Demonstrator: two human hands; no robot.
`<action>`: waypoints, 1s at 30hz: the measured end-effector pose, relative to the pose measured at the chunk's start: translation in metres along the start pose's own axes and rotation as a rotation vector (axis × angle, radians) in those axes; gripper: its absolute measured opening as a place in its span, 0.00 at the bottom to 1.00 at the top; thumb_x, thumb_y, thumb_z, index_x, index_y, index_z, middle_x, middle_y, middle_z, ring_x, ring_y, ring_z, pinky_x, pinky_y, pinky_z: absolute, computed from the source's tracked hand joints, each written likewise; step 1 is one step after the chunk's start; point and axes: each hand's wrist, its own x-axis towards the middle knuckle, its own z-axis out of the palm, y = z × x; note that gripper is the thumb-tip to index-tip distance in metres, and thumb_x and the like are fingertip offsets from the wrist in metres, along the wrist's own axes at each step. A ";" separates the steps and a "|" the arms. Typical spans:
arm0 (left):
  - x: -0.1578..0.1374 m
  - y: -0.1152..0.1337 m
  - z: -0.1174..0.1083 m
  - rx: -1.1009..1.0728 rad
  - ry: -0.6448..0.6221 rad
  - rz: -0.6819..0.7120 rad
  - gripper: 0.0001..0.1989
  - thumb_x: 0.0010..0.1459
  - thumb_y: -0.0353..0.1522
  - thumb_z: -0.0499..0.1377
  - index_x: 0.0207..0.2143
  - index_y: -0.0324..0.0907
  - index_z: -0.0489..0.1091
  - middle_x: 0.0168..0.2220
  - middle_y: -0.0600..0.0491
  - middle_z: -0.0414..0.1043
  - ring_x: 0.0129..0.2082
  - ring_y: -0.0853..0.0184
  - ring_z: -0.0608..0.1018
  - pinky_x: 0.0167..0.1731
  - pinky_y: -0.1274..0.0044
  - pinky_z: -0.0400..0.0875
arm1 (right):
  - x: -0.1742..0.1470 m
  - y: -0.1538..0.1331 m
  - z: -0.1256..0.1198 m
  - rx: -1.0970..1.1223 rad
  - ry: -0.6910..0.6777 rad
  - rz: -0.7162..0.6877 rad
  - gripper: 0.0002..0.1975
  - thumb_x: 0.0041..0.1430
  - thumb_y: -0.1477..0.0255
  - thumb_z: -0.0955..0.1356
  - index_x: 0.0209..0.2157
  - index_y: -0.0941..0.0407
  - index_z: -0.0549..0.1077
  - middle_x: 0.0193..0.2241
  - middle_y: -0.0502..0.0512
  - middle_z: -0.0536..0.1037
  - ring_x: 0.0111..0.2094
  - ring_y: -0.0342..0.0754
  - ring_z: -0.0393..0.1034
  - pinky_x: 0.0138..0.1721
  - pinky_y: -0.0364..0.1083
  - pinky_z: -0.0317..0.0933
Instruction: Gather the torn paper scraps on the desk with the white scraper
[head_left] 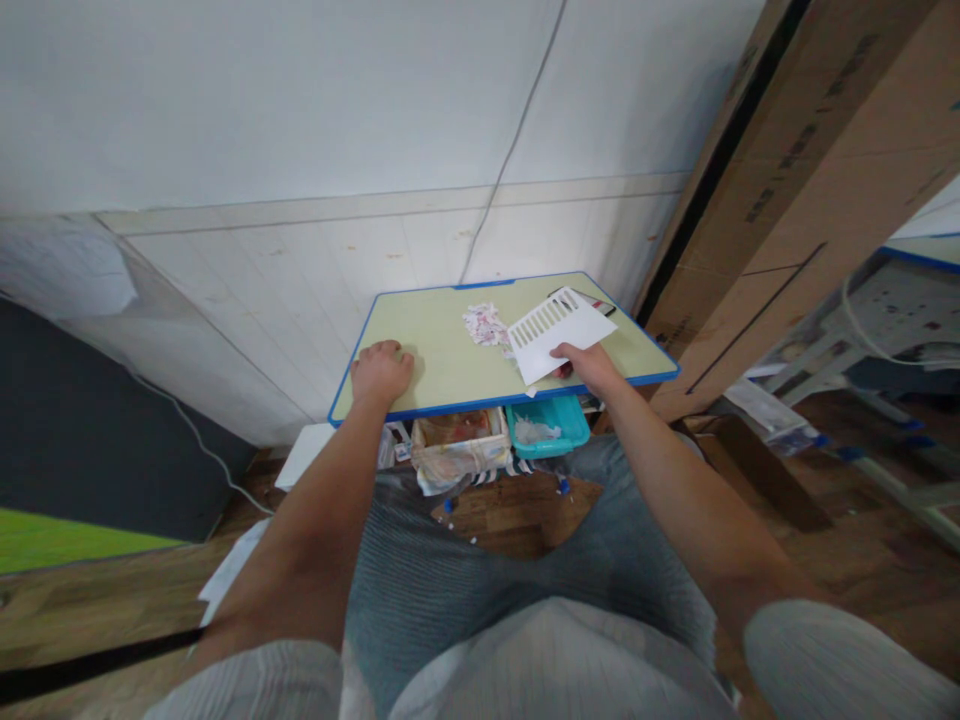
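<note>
My right hand (583, 364) grips the lower edge of a white sheet (559, 335), thumb on top and the other fingers mostly hidden beneath it. A row of narrow slots runs along the sheet's far left side, and the tabletop shows through them. Something small and dark red is partly visible under the hand; I cannot tell what it is. Left of the sheet lies a loose pile of small printed paper pieces (485, 325). My left hand (382, 371) rests palm down on the left part of the table (439, 375), holding nothing, its thumb apart from the slightly bent fingers.
Below the table's front edge are a cloth-lined basket (457, 455) and a turquoise bin (566, 435) with whitish scraps. A dark, thin object (606, 308) lies behind the sheet. Tall cardboard boxes (787, 170) stand at right; a wall with a hanging cable (517, 140) rises behind.
</note>
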 end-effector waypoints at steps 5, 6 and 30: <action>0.000 -0.001 0.001 0.000 0.006 0.000 0.28 0.76 0.40 0.51 0.67 0.38 0.78 0.70 0.34 0.77 0.70 0.42 0.76 0.69 0.55 0.71 | -0.001 0.002 -0.004 0.027 0.019 0.009 0.06 0.44 0.67 0.73 0.24 0.51 0.72 0.17 0.48 0.74 0.19 0.48 0.65 0.23 0.47 0.63; 0.000 -0.001 0.001 0.000 0.007 -0.002 0.28 0.76 0.40 0.51 0.67 0.38 0.78 0.70 0.34 0.77 0.70 0.42 0.76 0.69 0.55 0.71 | 0.000 0.003 -0.004 0.031 0.032 0.017 0.05 0.45 0.67 0.73 0.24 0.51 0.72 0.17 0.49 0.74 0.19 0.48 0.65 0.23 0.47 0.63; -0.001 0.000 0.000 -0.012 0.004 0.001 0.28 0.75 0.39 0.51 0.67 0.38 0.78 0.70 0.33 0.77 0.70 0.41 0.76 0.68 0.53 0.71 | 0.008 0.008 0.003 -0.047 0.049 0.010 0.07 0.53 0.69 0.74 0.24 0.52 0.75 0.19 0.52 0.79 0.21 0.48 0.69 0.26 0.46 0.68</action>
